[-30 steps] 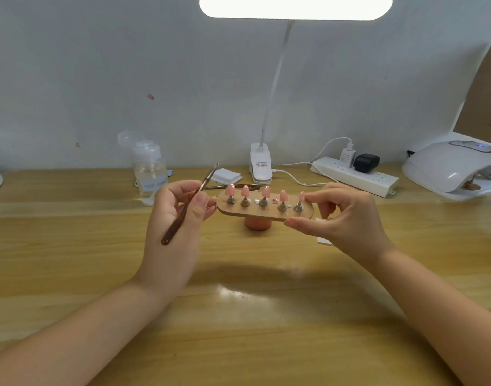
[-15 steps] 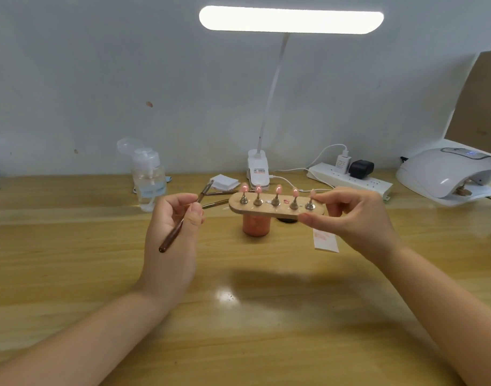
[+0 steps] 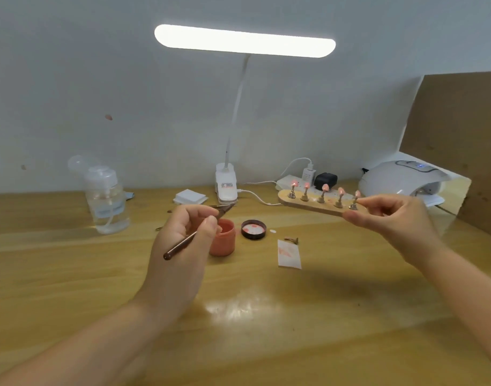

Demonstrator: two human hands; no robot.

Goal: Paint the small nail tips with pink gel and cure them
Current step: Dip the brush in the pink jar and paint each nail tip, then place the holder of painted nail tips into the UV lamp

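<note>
My right hand (image 3: pixel 389 218) pinches the right end of a wooden holder board (image 3: pixel 308 204), held in the air and tilted. Several pink nail tips (image 3: pixel 325 188) stand on metal pegs along its top. My left hand (image 3: pixel 183 240) grips a thin brown brush (image 3: pixel 188 240), its tip pointing up and right above an open pot of pink gel (image 3: pixel 223 240). The pot's black lid (image 3: pixel 253 229) lies upturned just right of the pot. A white curing lamp (image 3: pixel 400 176) sits at the back right, beyond the board.
A clear pump bottle (image 3: pixel 106 201) stands at the back left. A clip desk lamp (image 3: pixel 226 185), a pad stack (image 3: pixel 190 196) and a power strip (image 3: pixel 286 181) with plugs line the wall. A paint-stained paper slip (image 3: pixel 289 253) lies mid-table. Cardboard (image 3: pixel 461 140) rises at the right.
My right hand carried the holder board to the right, away from my left hand and toward the curing lamp. The gel pot and its lid came into full view. My left hand kept the brush.
</note>
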